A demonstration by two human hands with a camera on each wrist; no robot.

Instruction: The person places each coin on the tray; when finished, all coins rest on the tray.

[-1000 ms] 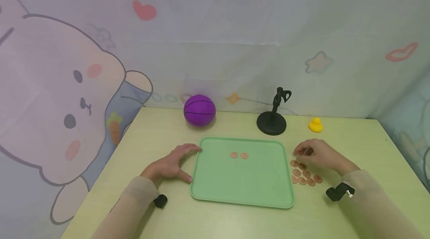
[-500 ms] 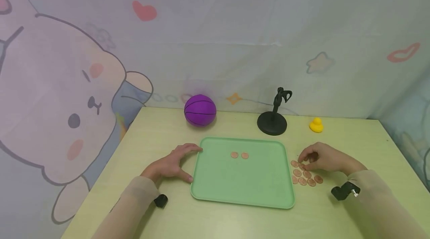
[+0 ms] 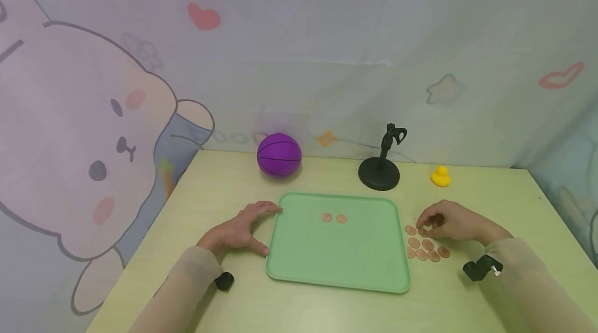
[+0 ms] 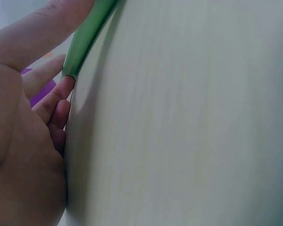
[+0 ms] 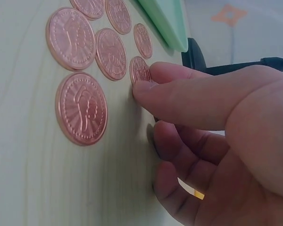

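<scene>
Two copper coins (image 3: 334, 218) lie side by side toward the far edge of the green tray (image 3: 336, 255). My left hand (image 3: 238, 226) is at the tray's left side, thumb and fingers spread apart, their tips touching the rim. Right of the tray, several copper coins (image 3: 427, 244) lie loosely grouped on the table. My right hand (image 3: 455, 221) is low over the far end of that group. In the right wrist view, its thumb and index finger pinch the edges of one copper coin (image 5: 140, 70), which still appears to lie at table level. The other fingers are curled beneath.
Behind the tray stand a purple ball (image 3: 279, 155) and a black stand (image 3: 379, 173) with a round base. A yellow rubber duck (image 3: 440, 176) sits at the back right of the table (image 3: 224, 177). A patterned cloth (image 3: 299, 63) hangs behind the table.
My right hand has come down and slightly right, from just over the coins to one coin at the far end, its thumb and index finger now around it. My left hand stays put.
</scene>
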